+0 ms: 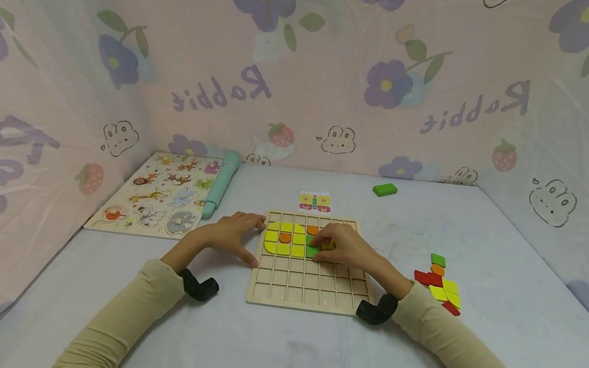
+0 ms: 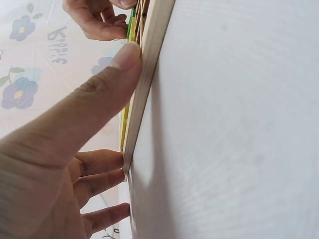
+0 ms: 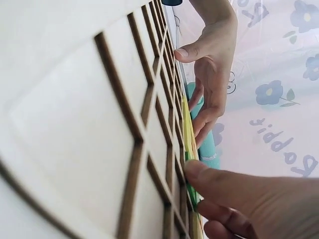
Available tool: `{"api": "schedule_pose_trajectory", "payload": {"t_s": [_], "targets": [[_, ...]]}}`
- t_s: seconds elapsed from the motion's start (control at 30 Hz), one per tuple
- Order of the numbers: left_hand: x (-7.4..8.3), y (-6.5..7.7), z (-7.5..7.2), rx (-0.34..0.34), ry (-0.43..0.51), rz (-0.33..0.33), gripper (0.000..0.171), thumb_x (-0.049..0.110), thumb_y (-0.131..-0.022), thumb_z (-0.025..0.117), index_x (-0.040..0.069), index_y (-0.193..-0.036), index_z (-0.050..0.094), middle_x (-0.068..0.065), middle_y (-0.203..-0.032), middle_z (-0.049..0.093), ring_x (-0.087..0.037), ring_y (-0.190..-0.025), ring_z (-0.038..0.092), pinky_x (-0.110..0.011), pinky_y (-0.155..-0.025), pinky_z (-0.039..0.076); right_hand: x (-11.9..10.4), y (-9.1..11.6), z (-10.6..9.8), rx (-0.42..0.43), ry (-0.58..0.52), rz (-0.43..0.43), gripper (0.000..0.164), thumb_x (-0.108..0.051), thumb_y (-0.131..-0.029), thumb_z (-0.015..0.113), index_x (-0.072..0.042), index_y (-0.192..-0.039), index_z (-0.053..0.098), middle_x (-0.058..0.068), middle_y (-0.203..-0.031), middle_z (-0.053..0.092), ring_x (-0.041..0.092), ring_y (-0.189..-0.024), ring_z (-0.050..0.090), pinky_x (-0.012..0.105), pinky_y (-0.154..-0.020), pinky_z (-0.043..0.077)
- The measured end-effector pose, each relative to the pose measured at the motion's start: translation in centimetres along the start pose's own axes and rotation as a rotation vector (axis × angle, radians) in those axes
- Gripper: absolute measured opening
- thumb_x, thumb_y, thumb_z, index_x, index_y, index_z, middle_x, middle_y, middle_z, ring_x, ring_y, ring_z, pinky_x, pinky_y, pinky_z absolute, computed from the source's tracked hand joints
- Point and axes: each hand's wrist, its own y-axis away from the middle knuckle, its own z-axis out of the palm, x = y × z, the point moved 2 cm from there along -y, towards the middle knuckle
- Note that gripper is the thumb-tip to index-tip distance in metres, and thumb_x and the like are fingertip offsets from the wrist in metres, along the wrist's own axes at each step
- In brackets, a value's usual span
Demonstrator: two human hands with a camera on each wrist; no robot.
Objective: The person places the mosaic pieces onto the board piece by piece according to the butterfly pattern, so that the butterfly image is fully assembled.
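A wooden grid board [image 1: 287, 294] lies on the table, its upper left cells filled with yellow tiles [image 1: 286, 228] around an orange round tile [image 1: 284, 238]. Another orange round tile [image 1: 312, 230] sits in the top row. My right hand [image 1: 344, 245] is over the board, thumb and fingers pinching a green square tile [image 1: 312, 252] at the grid; its fingers partly hide the cells there. At the board's left edge, my left hand [image 1: 231, 236] rests with thumb and fingers spread. Its thumb [image 2: 127, 57] touches the wooden rim [image 2: 144, 94].
Right of the board lie loose red [image 1: 428, 278], yellow [image 1: 450, 286], green [image 1: 438, 260] and orange tiles [image 1: 438, 270]. Behind it are a butterfly pattern card [image 1: 315, 201] and a green block [image 1: 384, 190]. An animal puzzle board [image 1: 144, 210] and a teal stick-shaped object [image 1: 221, 184] lie left.
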Motion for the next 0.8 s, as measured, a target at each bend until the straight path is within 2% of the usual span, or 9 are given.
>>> {"api": "schedule_pose_trajectory", "payload": {"t_s": [0.3,0.5,0.67,0.8], "targets": [[0.0,0.1,-0.1,0.000,0.005,0.011,0.081,0.053,-0.070,0.075,0.012,-0.132,0.044,-0.010,-0.150,0.029,-0.034,-0.136,0.025,-0.060,-0.103,0.025,0.1,0.1,0.0,0.013,-0.027,-0.018,0.023,-0.022,-0.075,0.078,-0.009,-0.094,0.072,-0.001,-0.089,0.068,0.014,-0.080,0.057,0.029,-0.072,0.048],[0.0,0.0,0.0,0.004,0.006,0.012,0.081,0.052,-0.070,0.075,0.011,-0.132,0.044,-0.011,-0.150,0.029,-0.034,-0.136,0.025,-0.060,-0.103,0.025,0.2,0.6,-1.7,0.049,-0.062,-0.025,0.026,-0.020,-0.076,0.078,-0.007,-0.097,0.071,0.001,-0.091,0.069,0.019,-0.081,0.058,0.035,-0.070,0.050],[-0.2,0.0,0.0,0.003,0.002,0.014,0.081,0.053,-0.070,0.075,0.011,-0.131,0.044,-0.011,-0.150,0.029,-0.034,-0.135,0.026,-0.060,-0.103,0.026,1.0,3.1,-4.1,0.119,-0.072,0.011,0.026,-0.019,-0.078,0.076,-0.008,-0.100,0.069,0.004,-0.094,0.067,0.016,-0.079,0.056,0.040,-0.069,0.049],[-0.3,-0.1,0.1,0.004,-0.006,0.014,0.081,0.053,-0.069,0.075,0.011,-0.131,0.044,-0.011,-0.150,0.029,-0.034,-0.134,0.027,-0.059,-0.102,0.027,2.3,6.3,-6.1,0.196,0.002,0.045,0.026,-0.015,-0.077,0.076,-0.009,-0.101,0.068,0.003,-0.096,0.066,0.014,-0.078,0.054,0.031,-0.068,0.051]]}}
